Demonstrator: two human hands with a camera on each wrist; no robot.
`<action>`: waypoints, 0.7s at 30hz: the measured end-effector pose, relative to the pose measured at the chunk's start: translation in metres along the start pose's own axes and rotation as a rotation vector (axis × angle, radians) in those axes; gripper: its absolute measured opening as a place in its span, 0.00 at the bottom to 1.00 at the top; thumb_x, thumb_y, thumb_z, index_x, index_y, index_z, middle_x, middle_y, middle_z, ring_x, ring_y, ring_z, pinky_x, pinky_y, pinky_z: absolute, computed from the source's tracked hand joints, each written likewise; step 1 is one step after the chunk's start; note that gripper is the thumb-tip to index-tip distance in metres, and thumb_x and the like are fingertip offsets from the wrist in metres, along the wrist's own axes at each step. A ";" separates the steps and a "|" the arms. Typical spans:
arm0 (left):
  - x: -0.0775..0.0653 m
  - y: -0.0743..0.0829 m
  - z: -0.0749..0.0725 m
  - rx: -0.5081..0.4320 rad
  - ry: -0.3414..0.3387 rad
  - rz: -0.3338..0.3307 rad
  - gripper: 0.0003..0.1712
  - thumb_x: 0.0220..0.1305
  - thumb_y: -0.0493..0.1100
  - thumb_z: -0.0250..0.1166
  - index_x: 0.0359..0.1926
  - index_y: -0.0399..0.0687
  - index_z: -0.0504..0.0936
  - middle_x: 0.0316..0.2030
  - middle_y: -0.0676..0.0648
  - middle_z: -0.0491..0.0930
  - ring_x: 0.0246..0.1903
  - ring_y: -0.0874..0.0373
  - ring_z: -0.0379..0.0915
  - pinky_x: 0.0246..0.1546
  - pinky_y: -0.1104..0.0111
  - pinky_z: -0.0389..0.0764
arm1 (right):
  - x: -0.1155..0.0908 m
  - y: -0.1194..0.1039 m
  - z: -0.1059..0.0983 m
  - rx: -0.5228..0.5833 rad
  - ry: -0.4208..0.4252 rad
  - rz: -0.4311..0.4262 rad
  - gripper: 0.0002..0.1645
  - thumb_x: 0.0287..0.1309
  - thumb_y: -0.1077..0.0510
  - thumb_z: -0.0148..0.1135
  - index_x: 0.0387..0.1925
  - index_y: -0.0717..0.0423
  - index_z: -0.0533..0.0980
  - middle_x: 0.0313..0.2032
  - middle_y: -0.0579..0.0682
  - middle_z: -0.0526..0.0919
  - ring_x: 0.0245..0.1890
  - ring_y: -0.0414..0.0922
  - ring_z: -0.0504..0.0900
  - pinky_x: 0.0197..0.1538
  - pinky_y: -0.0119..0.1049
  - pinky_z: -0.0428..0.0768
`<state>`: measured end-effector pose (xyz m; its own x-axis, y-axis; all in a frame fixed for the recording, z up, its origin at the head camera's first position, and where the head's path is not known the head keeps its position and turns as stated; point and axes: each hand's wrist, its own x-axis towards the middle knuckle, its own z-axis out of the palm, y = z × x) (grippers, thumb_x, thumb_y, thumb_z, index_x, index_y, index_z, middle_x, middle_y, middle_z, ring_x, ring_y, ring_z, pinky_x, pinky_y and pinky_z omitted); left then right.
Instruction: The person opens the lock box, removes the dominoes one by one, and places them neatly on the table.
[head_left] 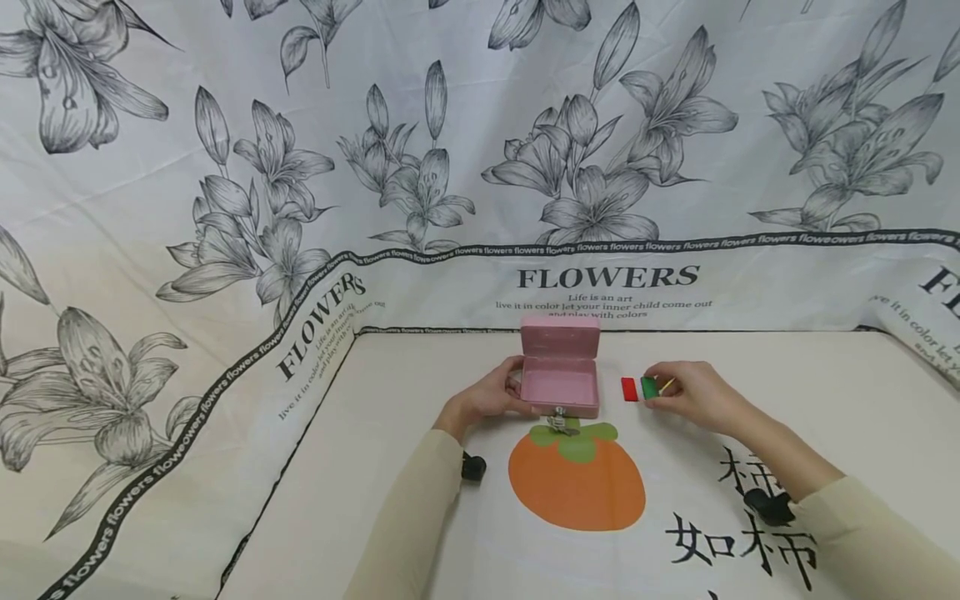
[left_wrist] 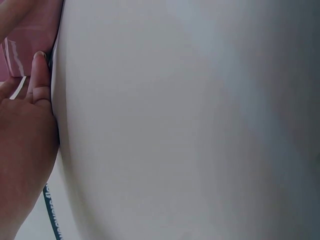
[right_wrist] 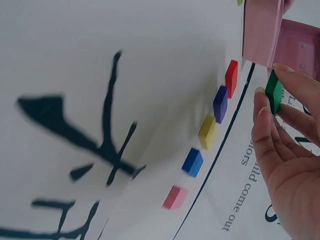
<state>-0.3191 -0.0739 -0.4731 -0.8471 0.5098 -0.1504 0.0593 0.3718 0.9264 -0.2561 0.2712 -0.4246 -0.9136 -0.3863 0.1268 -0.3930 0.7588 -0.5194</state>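
Note:
A pink metal box [head_left: 558, 385] stands on the table with its lid raised and its inside showing. My left hand [head_left: 491, 392] grips the box by its left side, thumb near the front corner; the left wrist view shows its fingers [left_wrist: 40, 82] against the pink wall. To the right of the box, my right hand [head_left: 693, 393] pinches a green block [right_wrist: 273, 92] between thumb and fingertips. A red block [head_left: 629, 389] lies between the box and that hand. Seen from the right wrist, purple [right_wrist: 220, 104], yellow [right_wrist: 207, 132], blue [right_wrist: 192, 162] and pink [right_wrist: 175, 197] blocks continue the row.
A small metal latch with keys [head_left: 559, 423] hangs at the box's front. The white tablecloth carries a printed orange persimmon [head_left: 577, 483] and black characters [head_left: 742, 542]. Behind the table hangs a flower-printed curtain [head_left: 420, 287].

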 end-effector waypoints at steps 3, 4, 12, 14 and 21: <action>0.000 0.000 -0.001 0.004 0.001 -0.001 0.60 0.51 0.35 0.81 0.79 0.51 0.55 0.50 0.43 0.77 0.45 0.54 0.74 0.56 0.61 0.73 | -0.005 0.005 -0.004 -0.021 0.011 0.007 0.24 0.56 0.59 0.76 0.51 0.67 0.81 0.38 0.53 0.86 0.35 0.45 0.81 0.39 0.39 0.82; 0.000 0.000 -0.001 0.005 0.000 0.001 0.60 0.51 0.35 0.81 0.79 0.51 0.55 0.50 0.43 0.77 0.45 0.54 0.74 0.56 0.61 0.73 | -0.006 0.008 -0.006 -0.028 0.017 0.008 0.24 0.56 0.59 0.76 0.51 0.66 0.81 0.38 0.53 0.86 0.35 0.46 0.81 0.39 0.39 0.82; 0.003 -0.001 -0.001 -0.008 -0.010 0.012 0.59 0.52 0.34 0.80 0.79 0.50 0.55 0.51 0.45 0.77 0.43 0.54 0.75 0.54 0.62 0.74 | -0.021 0.028 -0.024 -0.075 0.026 0.050 0.26 0.57 0.57 0.76 0.53 0.68 0.79 0.37 0.54 0.85 0.36 0.48 0.82 0.39 0.43 0.83; 0.003 -0.001 -0.001 -0.006 -0.009 0.013 0.59 0.52 0.34 0.80 0.79 0.50 0.55 0.52 0.44 0.77 0.43 0.54 0.74 0.55 0.61 0.74 | -0.025 0.033 -0.028 -0.088 0.021 0.056 0.27 0.57 0.57 0.75 0.53 0.69 0.79 0.37 0.54 0.84 0.36 0.49 0.82 0.40 0.46 0.83; 0.001 -0.002 0.000 0.001 -0.007 0.014 0.60 0.51 0.34 0.81 0.79 0.50 0.54 0.49 0.43 0.77 0.44 0.54 0.74 0.54 0.62 0.73 | -0.037 0.050 -0.041 -0.123 0.025 0.066 0.27 0.59 0.56 0.74 0.54 0.70 0.78 0.38 0.55 0.84 0.38 0.52 0.83 0.41 0.50 0.83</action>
<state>-0.3201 -0.0740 -0.4747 -0.8422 0.5205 -0.1403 0.0711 0.3653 0.9282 -0.2457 0.3449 -0.4206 -0.9397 -0.3212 0.1177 -0.3402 0.8411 -0.4205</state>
